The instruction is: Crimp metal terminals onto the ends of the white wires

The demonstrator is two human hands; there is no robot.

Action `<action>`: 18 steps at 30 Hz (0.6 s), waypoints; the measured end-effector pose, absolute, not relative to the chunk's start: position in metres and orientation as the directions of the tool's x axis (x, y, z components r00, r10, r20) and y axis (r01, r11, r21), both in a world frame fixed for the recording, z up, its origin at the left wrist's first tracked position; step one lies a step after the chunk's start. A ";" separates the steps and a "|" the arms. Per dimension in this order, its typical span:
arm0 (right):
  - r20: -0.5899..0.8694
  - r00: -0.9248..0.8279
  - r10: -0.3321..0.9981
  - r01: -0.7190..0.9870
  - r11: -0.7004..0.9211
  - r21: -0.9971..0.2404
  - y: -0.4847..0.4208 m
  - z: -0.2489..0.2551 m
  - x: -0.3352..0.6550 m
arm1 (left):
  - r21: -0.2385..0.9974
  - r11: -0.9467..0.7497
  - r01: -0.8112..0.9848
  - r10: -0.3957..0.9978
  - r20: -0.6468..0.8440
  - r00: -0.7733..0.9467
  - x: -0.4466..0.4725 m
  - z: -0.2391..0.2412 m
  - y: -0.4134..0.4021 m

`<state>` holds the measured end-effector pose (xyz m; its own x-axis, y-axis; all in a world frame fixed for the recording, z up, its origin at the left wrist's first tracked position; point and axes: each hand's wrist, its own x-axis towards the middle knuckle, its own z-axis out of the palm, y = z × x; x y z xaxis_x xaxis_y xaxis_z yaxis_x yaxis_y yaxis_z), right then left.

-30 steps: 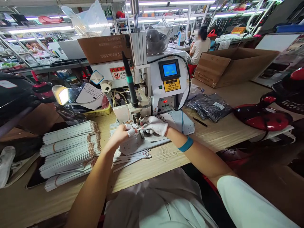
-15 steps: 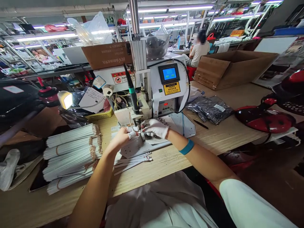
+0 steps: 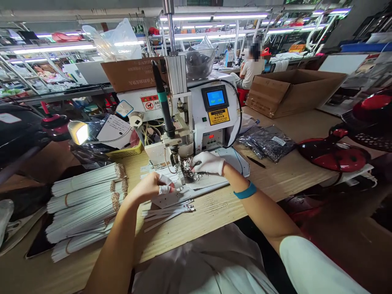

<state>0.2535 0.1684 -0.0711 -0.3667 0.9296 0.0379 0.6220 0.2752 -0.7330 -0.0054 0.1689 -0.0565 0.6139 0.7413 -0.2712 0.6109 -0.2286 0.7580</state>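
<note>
My left hand (image 3: 156,185), with white covers on its fingertips, is closed in a pinch just in front of the soldering machine's base. What sits between its fingers, if anything, is too small to make out. Above and behind it, a soldering iron (image 3: 163,108) with a green band is mounted in the machine head. My right hand (image 3: 210,163), in a white glove, has its fingers curled at a heap of small metal parts (image 3: 192,173) on the base plate. Whatever those fingers grip is hidden. Several white strips (image 3: 171,210) lie on the table below my left hand.
Bundles of white wires (image 3: 82,204) with copper-coloured ends lie to the left. Right of the machine (image 3: 214,122) are a dark pen-like stick (image 3: 256,162), a plastic bag of parts (image 3: 269,143) and a cardboard box (image 3: 294,92). A small lamp (image 3: 79,132) shines at left. Another person (image 3: 253,69) sits behind.
My left hand has drawn back from beneath the iron tip, toward me and leftward. My right hand has moved off the tip area to the parts heap. The view has shifted slightly.
</note>
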 end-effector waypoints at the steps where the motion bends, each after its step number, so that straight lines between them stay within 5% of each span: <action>1: 0.022 -0.376 0.927 0.633 0.274 -0.723 0.168 -0.073 0.252 | 0.712 -0.265 0.650 0.754 -0.268 0.600 -0.004 -0.058 0.168; 6: 0.030 -0.399 0.917 0.690 0.322 -0.648 0.163 -0.076 0.241 | 0.405 -0.401 0.821 0.849 -0.172 0.499 0.004 -0.068 0.169; 12: 0.025 -0.411 0.911 0.759 0.357 -0.544 0.158 -0.067 0.236 | 0.381 -0.404 0.832 0.839 -0.208 0.502 0.006 -0.067 0.170; 18: -0.075 -0.245 0.967 0.415 0.035 -0.909 0.156 -0.067 0.235 | 0.518 -0.425 0.743 0.819 -0.130 0.559 0.005 -0.068 0.172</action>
<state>0.2347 0.1562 -0.0668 -0.2450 0.9666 -0.0751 0.4152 0.0346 -0.9091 0.0045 0.1722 -0.0680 0.5592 0.8187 -0.1303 0.7425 -0.4247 0.5179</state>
